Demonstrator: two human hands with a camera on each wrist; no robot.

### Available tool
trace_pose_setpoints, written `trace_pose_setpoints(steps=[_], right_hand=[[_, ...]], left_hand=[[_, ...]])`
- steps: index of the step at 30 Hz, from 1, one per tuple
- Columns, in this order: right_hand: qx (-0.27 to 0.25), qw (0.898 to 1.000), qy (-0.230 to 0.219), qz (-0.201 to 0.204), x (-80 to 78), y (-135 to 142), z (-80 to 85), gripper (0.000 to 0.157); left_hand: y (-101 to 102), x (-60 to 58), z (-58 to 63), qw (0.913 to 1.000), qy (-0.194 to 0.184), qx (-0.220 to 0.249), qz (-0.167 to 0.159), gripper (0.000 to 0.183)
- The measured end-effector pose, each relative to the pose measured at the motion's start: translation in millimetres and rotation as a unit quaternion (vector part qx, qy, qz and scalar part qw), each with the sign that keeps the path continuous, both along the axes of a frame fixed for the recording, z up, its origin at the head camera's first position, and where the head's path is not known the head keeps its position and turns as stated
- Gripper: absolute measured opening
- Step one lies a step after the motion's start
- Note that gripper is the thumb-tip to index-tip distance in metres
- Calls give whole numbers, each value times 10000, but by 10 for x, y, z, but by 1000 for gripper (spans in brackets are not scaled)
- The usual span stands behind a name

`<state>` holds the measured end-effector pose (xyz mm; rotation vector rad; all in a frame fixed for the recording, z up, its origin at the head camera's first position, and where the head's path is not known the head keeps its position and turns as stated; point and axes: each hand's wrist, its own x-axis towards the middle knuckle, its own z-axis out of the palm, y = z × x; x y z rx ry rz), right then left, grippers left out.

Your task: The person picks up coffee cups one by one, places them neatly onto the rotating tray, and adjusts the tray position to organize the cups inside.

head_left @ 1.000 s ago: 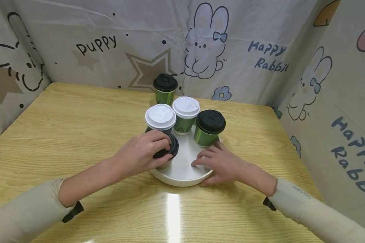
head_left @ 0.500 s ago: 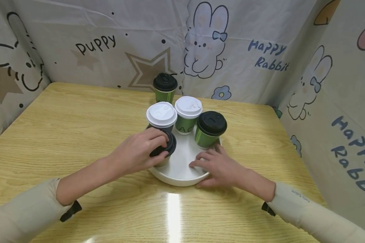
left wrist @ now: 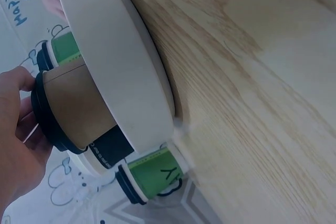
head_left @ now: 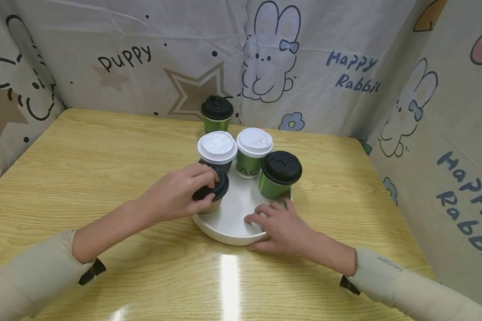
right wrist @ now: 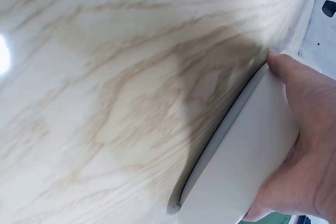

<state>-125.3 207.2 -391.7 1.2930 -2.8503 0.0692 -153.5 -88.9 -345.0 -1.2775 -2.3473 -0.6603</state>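
My left hand [head_left: 180,189] holds a brown paper coffee cup [left wrist: 79,103] by its black lid, fingers bent over the top. The cup stands at the near left of a round white tray [head_left: 233,225]. At the tray's right front, my right hand [head_left: 283,229] grips the rim, fingertips inside and thumb along the outer lower edge. Behind the brown cup stands a dark cup with a white lid [head_left: 217,145]. Beside it is a green cup with a white lid [head_left: 249,165], and at the right a green cup with a black lid [head_left: 273,187].
Another green cup with a black lid [head_left: 217,113] stands beyond the tray, near the back edge of the wood-grain table [head_left: 124,147]. A printed cloth [head_left: 197,35] hangs behind the table and along its sides.
The tray has turned clockwise as seen from above. Its far cups moved right, the right cup came nearer, and the brown cup went left and back with my left hand. My right hand moved left.
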Motion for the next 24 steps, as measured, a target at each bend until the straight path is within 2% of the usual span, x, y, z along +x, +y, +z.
trace_pose_setpoints(steps=[12, 24], right_hand=[[99, 9979, -10, -646, 167, -199, -2, 59], [160, 9964, 4, -827, 204, -234, -6, 60]], left_hand=[[-99, -132, -37, 9989, -385, 190, -190, 17], [-101, -183, -22, 9985, -478, 114, -240, 16]])
